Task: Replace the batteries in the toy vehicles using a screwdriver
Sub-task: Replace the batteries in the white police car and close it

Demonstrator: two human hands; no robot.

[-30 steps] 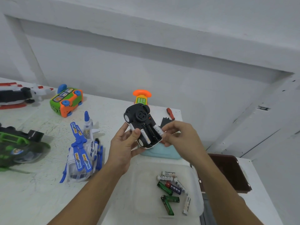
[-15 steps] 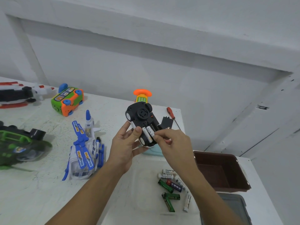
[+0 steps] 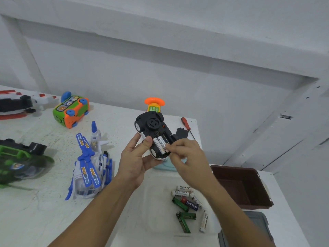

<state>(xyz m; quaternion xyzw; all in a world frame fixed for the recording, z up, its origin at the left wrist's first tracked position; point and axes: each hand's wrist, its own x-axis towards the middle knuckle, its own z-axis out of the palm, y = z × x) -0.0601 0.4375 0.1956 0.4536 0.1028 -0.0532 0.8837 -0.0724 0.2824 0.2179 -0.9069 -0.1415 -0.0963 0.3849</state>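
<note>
I hold a black and white toy car point(image 3: 151, 125) upside down above the table, its battery bay uncovered. My left hand point(image 3: 135, 157) grips the car from below, thumb on its side. White batteries point(image 3: 160, 144) lie in the bay. My right hand point(image 3: 185, 157) has curled fingers, and its fingertips press on the battery at the bay's right. The black battery cover point(image 3: 181, 133) sits just behind the car. A red-handled screwdriver point(image 3: 187, 126) lies on the table beyond it. Several loose batteries point(image 3: 188, 205) lie in a clear tray near me.
A blue and white toy helicopter point(image 3: 89, 166) lies left of my hands. A green and orange toy bus point(image 3: 71, 111), an orange toy phone point(image 3: 154, 106), a green and black toy point(image 3: 19, 157) and a red, white and black toy point(image 3: 19, 104) also sit on the white table. A brown bin point(image 3: 243, 188) stands right.
My right hand moved from the car's right side onto the battery bay and now presses a battery there. The view shifted slightly, showing more of the brown bin.
</note>
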